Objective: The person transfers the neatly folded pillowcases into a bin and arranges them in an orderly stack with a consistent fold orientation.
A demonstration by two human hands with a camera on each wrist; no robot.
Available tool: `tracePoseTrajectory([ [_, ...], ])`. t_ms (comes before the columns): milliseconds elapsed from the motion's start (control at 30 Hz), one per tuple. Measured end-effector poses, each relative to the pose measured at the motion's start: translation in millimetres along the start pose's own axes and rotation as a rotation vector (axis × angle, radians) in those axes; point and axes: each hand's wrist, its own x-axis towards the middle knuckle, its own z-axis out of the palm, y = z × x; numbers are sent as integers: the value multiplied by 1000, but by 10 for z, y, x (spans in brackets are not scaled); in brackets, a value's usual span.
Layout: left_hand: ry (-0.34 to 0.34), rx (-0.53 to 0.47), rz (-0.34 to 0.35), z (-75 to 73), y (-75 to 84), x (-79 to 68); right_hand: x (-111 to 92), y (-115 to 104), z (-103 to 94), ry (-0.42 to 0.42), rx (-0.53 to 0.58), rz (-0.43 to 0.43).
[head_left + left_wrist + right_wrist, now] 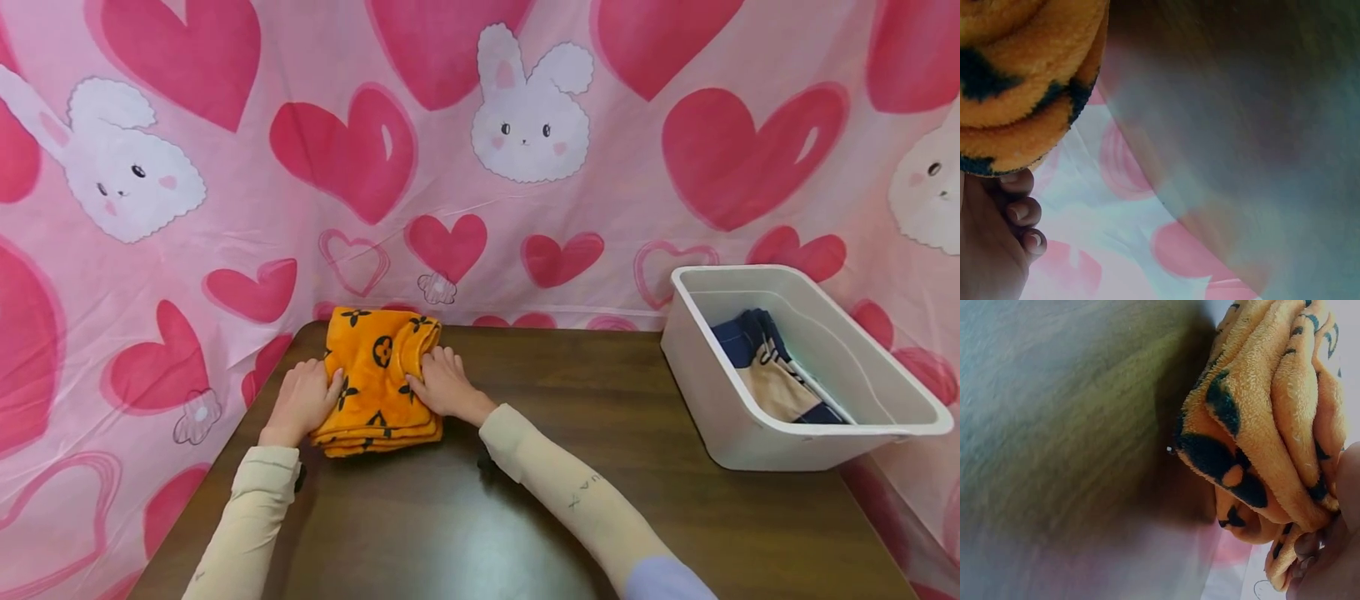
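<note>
A folded orange plush cloth [371, 396] with dark flower-like marks lies in several layers at the far left of the table. My left hand [303, 398] holds its left side, thumb over the top. In the left wrist view, curled fingers [1022, 211] show at the bundle's lower edge. On the opposite side my right hand [450, 385] grips the cloth where a raised fold bulges near the far right corner. The right wrist view has the soft layers [1260, 425] stacked beside that hand, its fingertips tucked against the fabric.
A light grey plastic bin [693, 392] stands at the table's right side, with folded navy and beige fabric [776, 379] inside. The dark wooden table [555, 400] reaches back to a pink curtain [450, 183] printed with hearts and rabbits.
</note>
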Motion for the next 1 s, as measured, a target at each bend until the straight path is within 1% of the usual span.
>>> tracePoseTrajectory([
  [233, 13, -8, 16, 14, 62, 25, -33, 23, -80, 1, 8, 7],
  [467, 11, -33, -14, 16, 135, 74, -64, 86, -175, 7, 46, -3],
  [667, 33, -38, -13, 37, 207, 97, -92, 159, -211, -4, 45, -5],
  [867, 47, -48, 6, 7, 289, 137, -138, 195, -305, 18, 64, -8],
  [1000, 35, -67, 8, -23, 350, 177, -168, 231, -338, 31, 83, 5],
])
